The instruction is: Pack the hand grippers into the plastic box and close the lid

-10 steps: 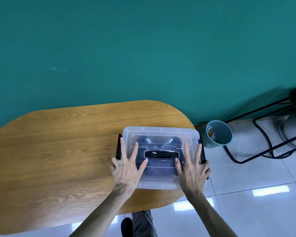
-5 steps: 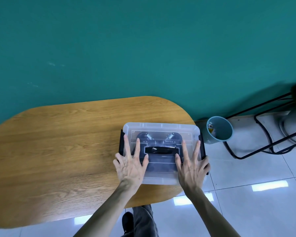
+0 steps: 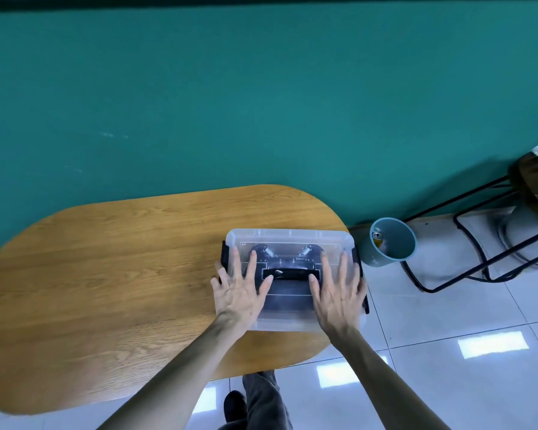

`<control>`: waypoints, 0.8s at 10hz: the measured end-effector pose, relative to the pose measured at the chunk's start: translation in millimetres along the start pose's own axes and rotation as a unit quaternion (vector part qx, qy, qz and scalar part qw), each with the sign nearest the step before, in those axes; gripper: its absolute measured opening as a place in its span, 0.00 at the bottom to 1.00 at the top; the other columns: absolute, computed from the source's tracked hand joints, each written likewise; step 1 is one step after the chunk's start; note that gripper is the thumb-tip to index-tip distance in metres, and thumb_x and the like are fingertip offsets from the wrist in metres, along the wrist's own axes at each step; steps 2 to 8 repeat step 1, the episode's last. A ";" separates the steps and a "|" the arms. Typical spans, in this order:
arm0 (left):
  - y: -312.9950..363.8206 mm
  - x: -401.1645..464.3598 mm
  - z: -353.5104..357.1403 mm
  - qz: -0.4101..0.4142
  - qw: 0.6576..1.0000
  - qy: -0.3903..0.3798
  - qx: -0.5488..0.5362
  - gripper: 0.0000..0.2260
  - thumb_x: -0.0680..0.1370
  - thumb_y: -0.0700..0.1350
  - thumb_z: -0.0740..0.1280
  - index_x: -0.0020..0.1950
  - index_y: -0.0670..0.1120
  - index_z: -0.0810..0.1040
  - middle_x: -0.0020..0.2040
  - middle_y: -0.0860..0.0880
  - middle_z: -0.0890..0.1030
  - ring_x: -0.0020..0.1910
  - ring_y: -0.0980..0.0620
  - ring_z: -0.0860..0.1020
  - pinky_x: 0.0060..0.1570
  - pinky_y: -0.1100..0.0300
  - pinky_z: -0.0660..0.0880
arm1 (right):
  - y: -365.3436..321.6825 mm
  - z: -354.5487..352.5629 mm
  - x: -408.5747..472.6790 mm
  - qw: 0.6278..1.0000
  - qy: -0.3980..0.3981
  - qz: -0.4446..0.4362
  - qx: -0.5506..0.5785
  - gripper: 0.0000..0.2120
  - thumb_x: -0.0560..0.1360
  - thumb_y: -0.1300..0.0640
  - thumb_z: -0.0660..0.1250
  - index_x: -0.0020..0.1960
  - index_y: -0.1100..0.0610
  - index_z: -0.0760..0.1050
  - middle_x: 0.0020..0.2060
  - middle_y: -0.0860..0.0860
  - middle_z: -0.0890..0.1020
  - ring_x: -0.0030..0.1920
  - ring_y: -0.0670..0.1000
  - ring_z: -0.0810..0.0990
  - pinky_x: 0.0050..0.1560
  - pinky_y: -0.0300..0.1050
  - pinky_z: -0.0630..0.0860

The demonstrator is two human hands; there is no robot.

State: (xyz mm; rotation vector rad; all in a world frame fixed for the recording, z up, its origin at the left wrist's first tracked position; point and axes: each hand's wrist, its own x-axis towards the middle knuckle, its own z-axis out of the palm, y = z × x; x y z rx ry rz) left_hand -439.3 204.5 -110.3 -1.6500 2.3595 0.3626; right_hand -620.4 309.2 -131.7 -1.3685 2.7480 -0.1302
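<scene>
A clear plastic box [image 3: 289, 235] stands near the right end of the wooden table [image 3: 121, 274], its lid on top. Through the lid I see the dark hand grippers [image 3: 288, 254] with two metal springs. A black carry handle [image 3: 289, 273] runs across the lid's middle. My left hand [image 3: 239, 293] lies flat on the left half of the lid, fingers spread. Flat on the right half rests my right hand [image 3: 337, 294], fingers also spread. Black side latches [image 3: 224, 254] flank the box, the right one partly hidden by my fingers.
The table's rounded right end lies just past the box, with white floor tiles beyond. A teal bin [image 3: 392, 242] stands on the floor to the right. Further right is a black metal frame [image 3: 479, 262]. A teal wall rises behind the table.
Both hands stay flat on the lid in the same places. The view has tilted slightly, so the box sits a bit higher in the frame.
</scene>
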 end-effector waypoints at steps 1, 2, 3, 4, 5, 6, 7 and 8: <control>8.0 4.9 -26.0 0.053 0.998 0.008 0.029 0.32 0.81 0.67 0.40 0.82 0.55 0.47 0.82 0.43 0.48 0.74 0.35 0.58 0.63 0.44 0.66 | -14.9 -19.1 10.0 0.997 -0.013 -0.078 -0.013 0.27 0.82 0.39 0.49 0.77 0.48 0.61 0.77 0.59 0.63 0.73 0.66 0.65 0.65 0.65 0.69; 8.0 4.9 -26.0 0.053 0.998 0.008 0.029 0.32 0.81 0.67 0.40 0.82 0.55 0.47 0.82 0.43 0.48 0.74 0.35 0.58 0.63 0.44 0.66 | -14.9 -19.1 10.0 0.997 -0.013 -0.078 -0.013 0.27 0.82 0.39 0.49 0.77 0.48 0.61 0.77 0.59 0.63 0.73 0.66 0.65 0.65 0.65 0.69; 8.0 4.9 -26.0 0.053 0.998 0.008 0.029 0.32 0.81 0.67 0.40 0.82 0.55 0.47 0.82 0.43 0.48 0.74 0.35 0.58 0.63 0.44 0.66 | -14.9 -19.1 10.0 0.997 -0.013 -0.078 -0.013 0.27 0.82 0.39 0.49 0.77 0.48 0.61 0.77 0.59 0.63 0.73 0.66 0.65 0.65 0.65 0.69; 8.0 4.9 -26.0 0.053 0.998 0.008 0.029 0.32 0.81 0.67 0.40 0.82 0.55 0.47 0.82 0.43 0.48 0.74 0.35 0.58 0.63 0.44 0.66 | -14.9 -19.1 10.0 0.997 -0.013 -0.078 -0.013 0.27 0.82 0.39 0.49 0.77 0.48 0.61 0.77 0.59 0.63 0.73 0.66 0.65 0.65 0.65 0.69; 8.0 4.9 -26.0 0.053 0.998 0.008 0.029 0.32 0.81 0.67 0.40 0.82 0.55 0.47 0.82 0.43 0.48 0.74 0.35 0.58 0.63 0.44 0.66 | -14.9 -19.1 10.0 0.997 -0.013 -0.078 -0.013 0.27 0.82 0.39 0.49 0.77 0.48 0.61 0.77 0.59 0.63 0.73 0.66 0.65 0.65 0.65 0.69; 8.0 4.9 -26.0 0.053 0.998 0.008 0.029 0.32 0.81 0.67 0.40 0.82 0.55 0.47 0.82 0.43 0.48 0.74 0.35 0.58 0.63 0.44 0.66 | -14.9 -19.1 10.0 0.997 -0.013 -0.078 -0.013 0.27 0.82 0.39 0.49 0.77 0.48 0.61 0.77 0.59 0.63 0.73 0.66 0.65 0.65 0.65 0.69; 8.0 4.9 -26.0 0.053 0.998 0.008 0.029 0.32 0.81 0.67 0.40 0.82 0.55 0.47 0.82 0.43 0.48 0.74 0.35 0.58 0.63 0.44 0.66 | -14.9 -19.1 10.0 0.997 -0.013 -0.078 -0.013 0.27 0.82 0.39 0.49 0.77 0.48 0.61 0.77 0.59 0.63 0.73 0.66 0.65 0.65 0.65 0.69; 8.0 4.9 -26.0 0.053 0.998 0.008 0.029 0.32 0.81 0.67 0.40 0.82 0.55 0.47 0.82 0.43 0.48 0.74 0.35 0.58 0.63 0.44 0.66 | -14.9 -19.1 10.0 0.997 -0.013 -0.078 -0.013 0.27 0.82 0.39 0.49 0.77 0.48 0.61 0.77 0.59 0.63 0.73 0.66 0.65 0.65 0.65 0.69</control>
